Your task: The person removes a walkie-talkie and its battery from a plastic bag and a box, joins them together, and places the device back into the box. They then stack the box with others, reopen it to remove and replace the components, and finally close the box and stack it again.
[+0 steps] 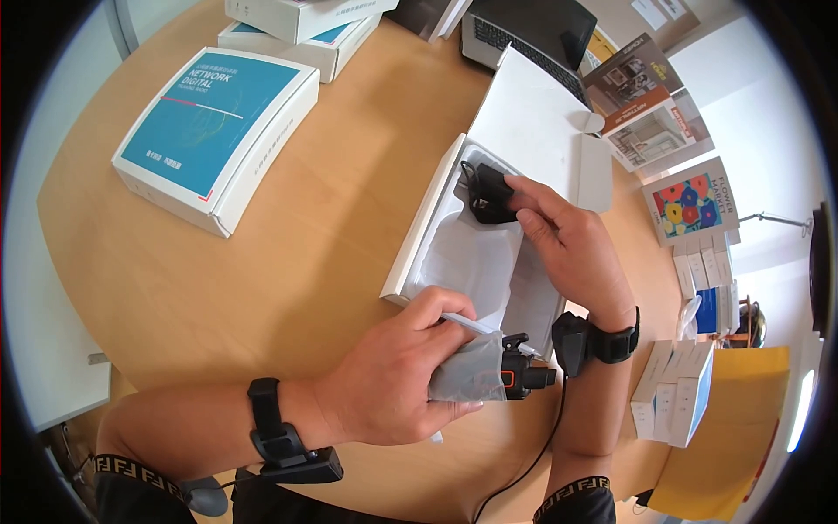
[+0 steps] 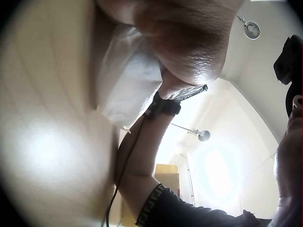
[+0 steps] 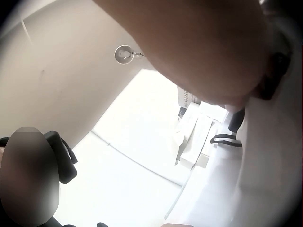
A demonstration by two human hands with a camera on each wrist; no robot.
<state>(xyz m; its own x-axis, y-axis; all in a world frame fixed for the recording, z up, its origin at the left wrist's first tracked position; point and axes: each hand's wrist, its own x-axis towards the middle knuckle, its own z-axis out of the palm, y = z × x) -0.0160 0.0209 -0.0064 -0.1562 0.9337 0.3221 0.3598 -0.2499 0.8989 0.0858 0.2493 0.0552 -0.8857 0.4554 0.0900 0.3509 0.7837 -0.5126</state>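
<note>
My left hand [image 1: 393, 375] grips a black two-way radio [image 1: 528, 378] wrapped in a frosted plastic sleeve [image 1: 467, 374], its knob end poking out to the right. In the left wrist view the pale sleeve [image 2: 130, 80] hangs under the palm. An open white box [image 1: 419, 223] lies in front of me, with a translucent moulded tray [image 1: 463, 258] inside. At the tray's far end my right hand [image 1: 576, 249] pinches a black charger [image 1: 491, 196] with a coiled cable. A black cable loop [image 3: 225, 140] shows in the right wrist view, beside dark fingertips.
A closed blue-and-white radio box [image 1: 218, 122] sits on the left of the wooden table [image 1: 288, 262], with more boxes [image 1: 305, 44] stacked behind. The open lid [image 1: 532, 105] leans toward a laptop [image 1: 524, 44]. Books [image 1: 690, 205] and small white boxes [image 1: 672, 393] stand along the right.
</note>
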